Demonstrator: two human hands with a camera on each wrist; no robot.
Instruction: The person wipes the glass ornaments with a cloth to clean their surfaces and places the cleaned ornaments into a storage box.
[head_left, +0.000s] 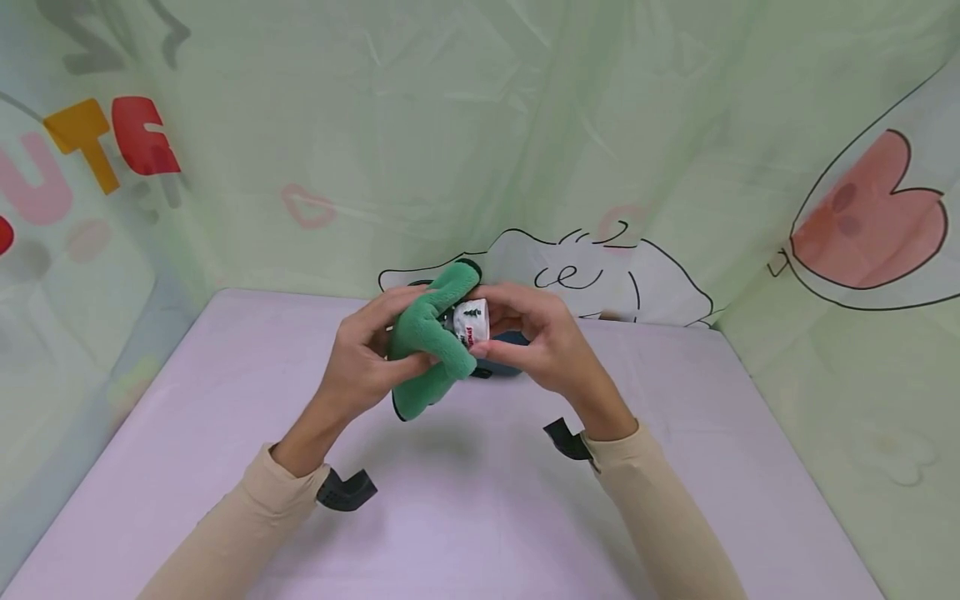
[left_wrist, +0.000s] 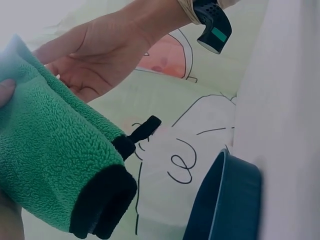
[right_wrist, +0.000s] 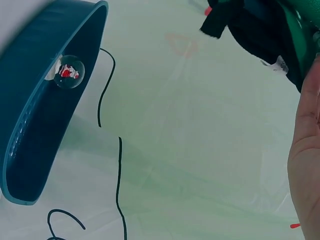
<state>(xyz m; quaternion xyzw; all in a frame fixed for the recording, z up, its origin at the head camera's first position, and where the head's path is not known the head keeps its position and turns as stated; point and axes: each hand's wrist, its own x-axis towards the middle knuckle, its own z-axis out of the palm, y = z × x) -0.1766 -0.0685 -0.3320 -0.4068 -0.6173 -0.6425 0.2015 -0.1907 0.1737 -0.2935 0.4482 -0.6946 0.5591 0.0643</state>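
Observation:
A fluffy green towel (head_left: 427, 333) with black trim is bunched in my left hand (head_left: 356, 358), thumb in front and fingers behind. Between the thumb and fingers of my right hand (head_left: 543, 333) is the white base of a small snow globe (head_left: 472, 322), printed with a tree and red letters. Its other end is tucked into the towel's fold, where the cloth hides most of it. Both hands are raised above the table. In the left wrist view, a black hanging loop (left_wrist: 145, 129) sticks out from the towel's (left_wrist: 50, 145) dark edge.
A blue basin (head_left: 510, 360) stands behind the hands, partly covered by them. The right wrist view shows another snow globe (right_wrist: 69, 72) with a red and white figure inside it. The lilac table (head_left: 480, 500) backs onto a printed pale green curtain (head_left: 450, 125).

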